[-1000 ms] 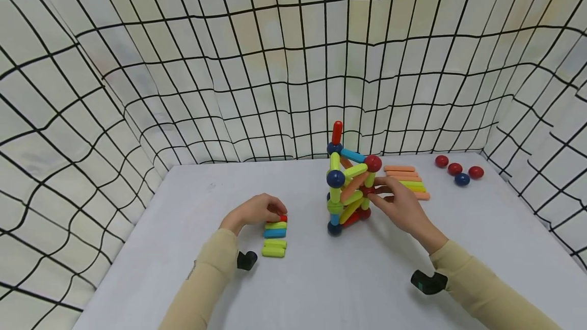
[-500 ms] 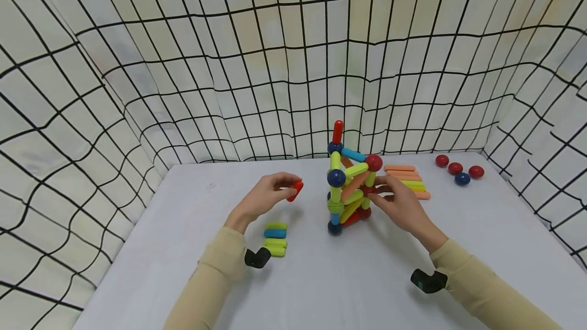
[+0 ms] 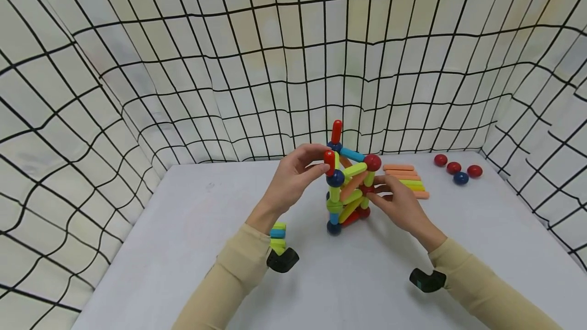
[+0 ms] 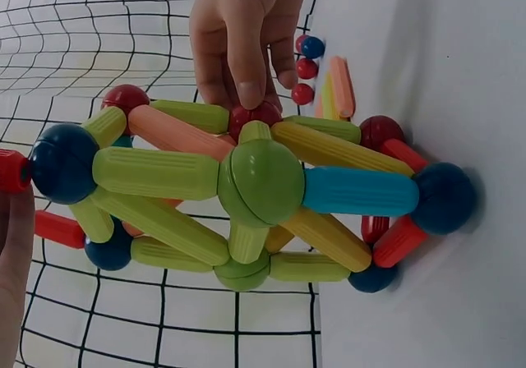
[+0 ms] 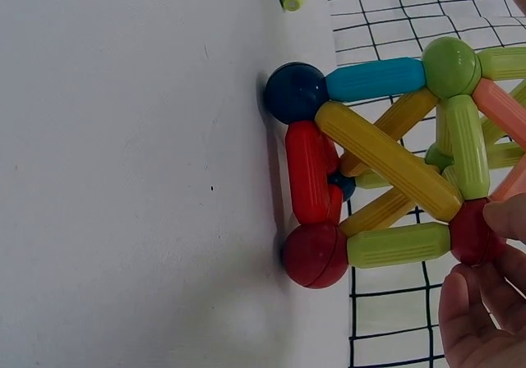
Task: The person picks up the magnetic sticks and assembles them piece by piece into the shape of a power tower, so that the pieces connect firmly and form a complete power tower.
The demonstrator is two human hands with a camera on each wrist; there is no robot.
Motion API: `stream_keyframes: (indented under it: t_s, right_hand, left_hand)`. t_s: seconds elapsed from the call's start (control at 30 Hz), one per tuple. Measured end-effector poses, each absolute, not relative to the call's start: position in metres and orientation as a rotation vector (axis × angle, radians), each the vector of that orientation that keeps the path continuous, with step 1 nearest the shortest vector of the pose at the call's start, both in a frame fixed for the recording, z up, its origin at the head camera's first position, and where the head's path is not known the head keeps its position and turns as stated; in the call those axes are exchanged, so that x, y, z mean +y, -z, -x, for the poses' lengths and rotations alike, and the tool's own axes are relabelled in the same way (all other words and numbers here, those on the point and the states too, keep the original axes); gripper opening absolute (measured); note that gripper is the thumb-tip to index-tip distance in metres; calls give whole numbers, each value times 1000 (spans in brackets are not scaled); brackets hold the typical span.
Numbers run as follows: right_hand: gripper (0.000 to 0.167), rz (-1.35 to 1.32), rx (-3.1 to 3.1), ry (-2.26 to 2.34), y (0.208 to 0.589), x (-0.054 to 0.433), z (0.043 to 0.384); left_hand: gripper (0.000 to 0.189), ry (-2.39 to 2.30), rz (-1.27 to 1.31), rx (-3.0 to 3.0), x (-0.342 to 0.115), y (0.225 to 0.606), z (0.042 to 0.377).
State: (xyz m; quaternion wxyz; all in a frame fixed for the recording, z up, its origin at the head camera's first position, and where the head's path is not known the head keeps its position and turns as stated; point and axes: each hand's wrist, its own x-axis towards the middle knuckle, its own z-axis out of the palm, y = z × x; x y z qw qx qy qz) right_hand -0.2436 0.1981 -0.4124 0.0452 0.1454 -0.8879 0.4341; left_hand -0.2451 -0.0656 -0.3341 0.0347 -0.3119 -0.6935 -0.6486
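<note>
A tower of magnetic rods and balls (image 3: 335, 193) stands upright on the white table, with blue, red and green balls at its joints. My left hand (image 3: 291, 177) pinches a red magnetic rod (image 3: 329, 162) upright at the tower's near top blue ball (image 3: 336, 178). In the left wrist view the end of that red rod (image 4: 13, 171) meets the blue ball (image 4: 64, 163). My right hand (image 3: 403, 208) grips a red ball (image 5: 475, 232) halfway up the tower's right side between thumb and fingers. Another red rod (image 3: 337, 132) points up from the rear top blue ball (image 3: 335, 146).
Green and blue rods (image 3: 277, 234) lie left, partly hidden by my left forearm. Behind my right hand lie orange and yellow rods (image 3: 412, 183). Several loose balls (image 3: 454, 168), red and blue, rest at the back right. A black-lined white netting wall (image 3: 293, 90) rises behind the table.
My left hand has picked the red rod off the left row and carried it up and right to the tower's near top ball. The right hand keeps its grip in place.
</note>
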Motion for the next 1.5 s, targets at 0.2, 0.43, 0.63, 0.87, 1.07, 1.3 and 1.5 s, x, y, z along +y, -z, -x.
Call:
stream_keyframes:
  t_s: [0.2,0.43,0.63,0.87,1.07,1.3,1.5]
  right_hand:
    - [40,-440,-2711,-1329,413,198,243]
    - [40,-461,-2715,-1328,412,199,244]
    - [42,-490,-2743,-1318,413,200,246]
    - [37,-488,-2720,-1320,413,198,239]
    - [35,-501,-2679,-1217,410,189,222]
    - [35,-700,-2649,-1334,413,172,199]
    - [21,-560,-2617,-1328,411,176,204]
  left_hand:
    - [33,1949,980,-2147,-59,333,248]
    - [36,1928,950,-2165,-60,337,245]
    - [31,1625,795,-2454,-69,360,237]
    - [31,1365,740,-2785,-64,385,235]
    - [18,1312,593,-2685,-61,386,241]
    - [22,1440,475,-2672,-61,389,262]
    - [26,1694,494,-2723,-78,389,278]
